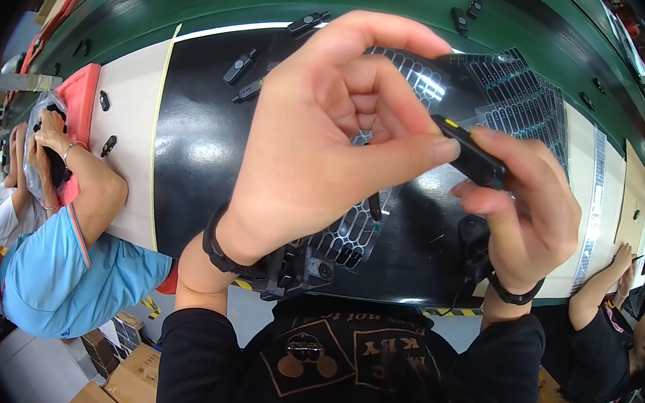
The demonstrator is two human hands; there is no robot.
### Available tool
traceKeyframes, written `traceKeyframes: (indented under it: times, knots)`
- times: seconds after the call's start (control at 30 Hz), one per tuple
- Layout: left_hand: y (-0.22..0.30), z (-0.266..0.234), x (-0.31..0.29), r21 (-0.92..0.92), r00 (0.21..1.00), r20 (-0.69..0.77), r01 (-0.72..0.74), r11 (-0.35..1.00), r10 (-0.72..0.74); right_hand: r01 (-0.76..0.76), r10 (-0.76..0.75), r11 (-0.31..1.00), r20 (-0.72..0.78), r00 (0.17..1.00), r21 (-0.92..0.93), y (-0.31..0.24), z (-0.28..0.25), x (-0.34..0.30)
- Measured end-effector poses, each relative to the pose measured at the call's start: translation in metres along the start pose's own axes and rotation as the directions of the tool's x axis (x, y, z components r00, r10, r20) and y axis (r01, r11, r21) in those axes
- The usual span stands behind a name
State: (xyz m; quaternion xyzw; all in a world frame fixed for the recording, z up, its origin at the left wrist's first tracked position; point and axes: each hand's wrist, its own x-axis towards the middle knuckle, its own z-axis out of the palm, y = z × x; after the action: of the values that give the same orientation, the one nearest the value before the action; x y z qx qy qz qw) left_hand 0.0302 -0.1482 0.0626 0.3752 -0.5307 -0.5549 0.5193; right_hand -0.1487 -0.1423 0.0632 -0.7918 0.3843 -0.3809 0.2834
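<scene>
Resting high above the table, a small black clip (472, 158) with a yellow tip sits between both hands. The right hand (527, 213) pinches its far end tight with thumb and fingers. The left hand (328, 140) is curled, its thumb tip pressing the near end. Below lies a shiny black mat (194, 166) with a see-through sheet of little black stickers (519, 96). More small clips (239, 66) lie spread out behind. Other people's arms (85, 171) rest at both sides.
</scene>
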Motion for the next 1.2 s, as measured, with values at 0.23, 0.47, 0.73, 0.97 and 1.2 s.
traceKeyframes:
  times: [0.23,0.47,0.73,0.97,1.2]
  knots:
    - [-0.001,0.003,0.001,-0.010,1.000,0.009,-0.009,1.000,0.009,-0.002,0.002,1.000,-0.029,1.000,-0.005,-0.001,-0.001,0.001]
    - [-0.007,0.004,0.002,-0.039,1.000,-0.008,-0.020,0.999,0.020,0.024,-0.026,0.999,-0.054,0.998,-0.038,-0.001,0.002,0.000]
    - [-0.020,-0.003,0.011,0.375,0.998,0.051,0.009,0.927,-0.030,-0.036,0.044,0.995,-0.093,0.995,0.089,0.010,-0.001,-0.003]
    - [-0.033,0.002,0.012,-0.115,0.985,0.137,0.123,0.986,-0.107,-0.296,0.325,0.835,0.017,0.945,0.464,0.021,0.010,0.005]
    - [-0.040,-0.011,0.019,-0.131,0.977,0.156,0.167,0.977,-0.146,-0.425,0.340,0.768,0.258,0.904,0.480,0.029,0.002,0.023]
